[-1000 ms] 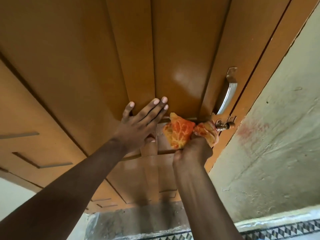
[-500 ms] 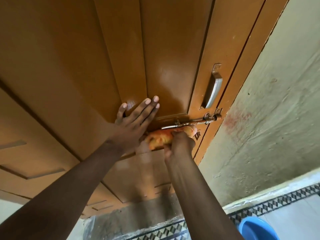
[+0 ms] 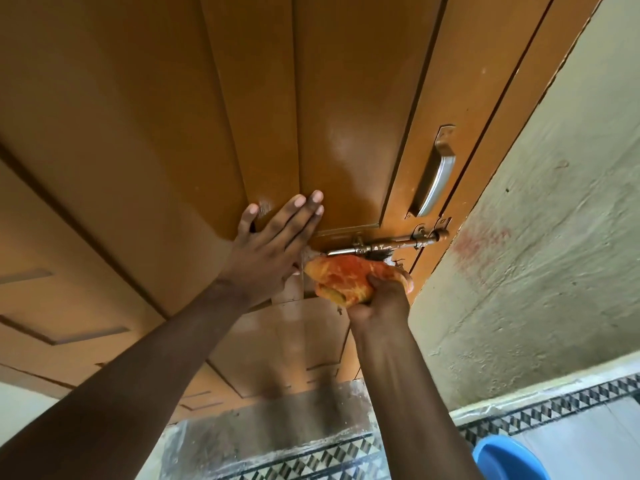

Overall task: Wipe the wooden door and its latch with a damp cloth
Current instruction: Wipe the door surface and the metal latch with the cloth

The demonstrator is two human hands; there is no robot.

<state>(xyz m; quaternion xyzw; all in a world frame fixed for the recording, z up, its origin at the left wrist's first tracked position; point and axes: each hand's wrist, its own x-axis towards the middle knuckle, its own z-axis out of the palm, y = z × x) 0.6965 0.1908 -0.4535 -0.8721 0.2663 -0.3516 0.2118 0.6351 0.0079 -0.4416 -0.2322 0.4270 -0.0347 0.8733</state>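
Orange-yellow bunched cloth point(image 3: 346, 280) dropped below brass sliding latch point(image 3: 388, 244) | right hand point(image 3: 379, 299) grip closed on cloth; left hand point(image 3: 273, 247) flat, open on orange-brown wooden door point(image 3: 346, 116) | press firmly along bolt.

The brown panelled wooden door point(image 3: 194, 116) fills the upper left. On its right side the curved metal pull handle point(image 3: 437, 174) sits above the long metal sliding bolt latch point(image 3: 388, 243). The left hand point(image 3: 268, 252) lies flat on the door, left of the latch. The right hand point(image 3: 379, 299) grips the bunched orange patterned cloth point(image 3: 341, 277) just below the latch, against the door. The rough plastered wall point(image 3: 540, 254) stands right of the door. The round blue plastic basin point(image 3: 509, 460) sits on the tiled floor point(image 3: 588, 441) at lower right.
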